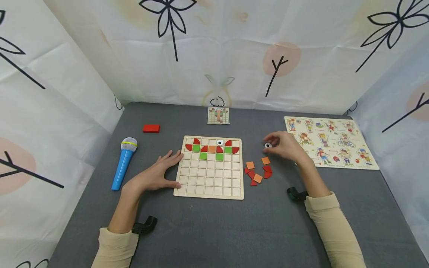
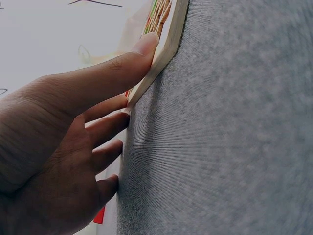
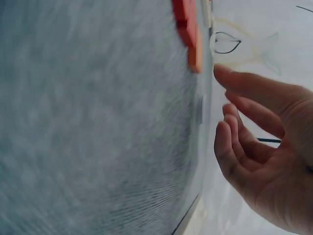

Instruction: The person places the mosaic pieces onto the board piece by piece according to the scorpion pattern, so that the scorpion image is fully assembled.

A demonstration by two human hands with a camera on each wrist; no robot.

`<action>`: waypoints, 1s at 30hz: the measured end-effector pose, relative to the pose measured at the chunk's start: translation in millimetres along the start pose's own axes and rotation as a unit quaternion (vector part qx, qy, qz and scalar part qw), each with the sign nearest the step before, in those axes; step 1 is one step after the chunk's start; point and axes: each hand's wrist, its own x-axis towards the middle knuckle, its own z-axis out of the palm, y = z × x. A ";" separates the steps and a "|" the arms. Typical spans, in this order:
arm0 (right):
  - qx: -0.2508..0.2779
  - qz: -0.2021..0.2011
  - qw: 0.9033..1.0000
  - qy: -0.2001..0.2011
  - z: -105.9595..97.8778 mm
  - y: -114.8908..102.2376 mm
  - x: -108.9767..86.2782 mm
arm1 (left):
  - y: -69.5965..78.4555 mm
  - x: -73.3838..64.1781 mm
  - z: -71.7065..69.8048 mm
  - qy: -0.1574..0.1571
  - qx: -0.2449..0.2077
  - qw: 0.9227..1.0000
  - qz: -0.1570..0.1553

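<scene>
Against the board [image 1: 209,181], left hand [image 1: 153,175] splays; right hand [image 1: 285,146] curves, spread, near a disc [image 1: 268,145].

Behind the left hand [image 1: 154,174] sit a curved black wrist camera [image 1: 146,225] and a beige left sleeve [image 1: 115,246]; behind the right hand [image 1: 287,147], a matching black camera [image 1: 296,194] and beige right sleeve [image 1: 335,227].

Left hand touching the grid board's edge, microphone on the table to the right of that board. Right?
Wrong side for the microphone: the head view shows it left of the grid board. The left hand does touch the board's edge.
</scene>
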 end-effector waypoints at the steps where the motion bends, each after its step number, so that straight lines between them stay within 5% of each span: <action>1: -0.004 0.005 1.000 0.001 -0.5 1.6 1.5 | -0.4 0.0 -0.2 0.001 0.000 1.000 0.002; 15: -0.027 0.022 0.999 -0.010 -2.6 10.5 10.8 | 8.1 0.1 -2.8 -0.015 0.020 0.999 -0.021; 30: 0.022 -0.038 0.999 0.002 14.9 -19.6 9.9 | 6.3 0.1 -3.2 -0.012 0.009 1.000 -0.014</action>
